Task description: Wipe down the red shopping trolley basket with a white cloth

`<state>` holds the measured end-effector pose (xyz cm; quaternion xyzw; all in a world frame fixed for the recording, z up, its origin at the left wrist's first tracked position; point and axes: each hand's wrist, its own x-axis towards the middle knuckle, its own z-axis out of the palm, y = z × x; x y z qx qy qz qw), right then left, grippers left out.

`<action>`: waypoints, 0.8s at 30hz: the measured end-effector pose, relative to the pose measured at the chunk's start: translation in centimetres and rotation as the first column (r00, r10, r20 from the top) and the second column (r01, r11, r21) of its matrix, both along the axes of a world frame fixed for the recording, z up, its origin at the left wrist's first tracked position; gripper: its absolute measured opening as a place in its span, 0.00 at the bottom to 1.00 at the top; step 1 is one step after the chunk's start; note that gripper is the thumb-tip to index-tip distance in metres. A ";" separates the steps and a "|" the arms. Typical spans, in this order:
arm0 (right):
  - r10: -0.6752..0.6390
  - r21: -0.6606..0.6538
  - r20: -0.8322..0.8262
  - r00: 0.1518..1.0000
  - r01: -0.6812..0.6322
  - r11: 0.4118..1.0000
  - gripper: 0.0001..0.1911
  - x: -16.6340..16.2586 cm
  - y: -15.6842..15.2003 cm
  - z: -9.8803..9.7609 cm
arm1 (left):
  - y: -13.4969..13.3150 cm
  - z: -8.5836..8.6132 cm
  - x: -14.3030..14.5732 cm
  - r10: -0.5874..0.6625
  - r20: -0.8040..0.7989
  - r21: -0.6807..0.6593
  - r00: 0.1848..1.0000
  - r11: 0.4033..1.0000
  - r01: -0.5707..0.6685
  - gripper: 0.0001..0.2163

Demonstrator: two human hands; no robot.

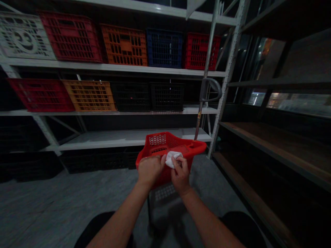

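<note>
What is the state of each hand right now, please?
Left hand: closed, holding the rim of the red basket.
Right hand: closed, holding a white cloth at the basket's rim.

A storeroom or stock area (poss. a shop's; can't be told for sure) is indicated: white metal racking (121, 67) is lined w/ rows of slatted plastic crates (126, 52) in red, orange, blue, black, etc., more shelving (271, 138), brown & plank-like, is set along the R side, a hard grey floor (33, 206) is seen below, and the whole space is dimly lit.
</note>
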<state>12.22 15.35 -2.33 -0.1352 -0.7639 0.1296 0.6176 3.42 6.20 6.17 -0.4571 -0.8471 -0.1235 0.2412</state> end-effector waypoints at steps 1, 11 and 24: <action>0.031 0.007 0.014 0.999 -0.031 1.000 0.25 -0.2 -0.5 0.0 | -0.1 0.0 -0.2 0.002 0.009 -0.003 1.000 1.000 -0.002 0.31; -0.223 -0.123 -0.094 0.970 0.211 0.970 0.19 4.8 5.1 0.6 | -1.1 -0.1 -1.8 0.019 -0.016 -0.017 1.000 1.000 -0.019 0.29; -0.141 -0.125 0.489 0.861 0.230 0.965 0.14 5.9 6.7 7.1 | -1.4 -0.2 -2.8 0.002 -0.084 -0.012 0.996 1.000 -0.003 0.29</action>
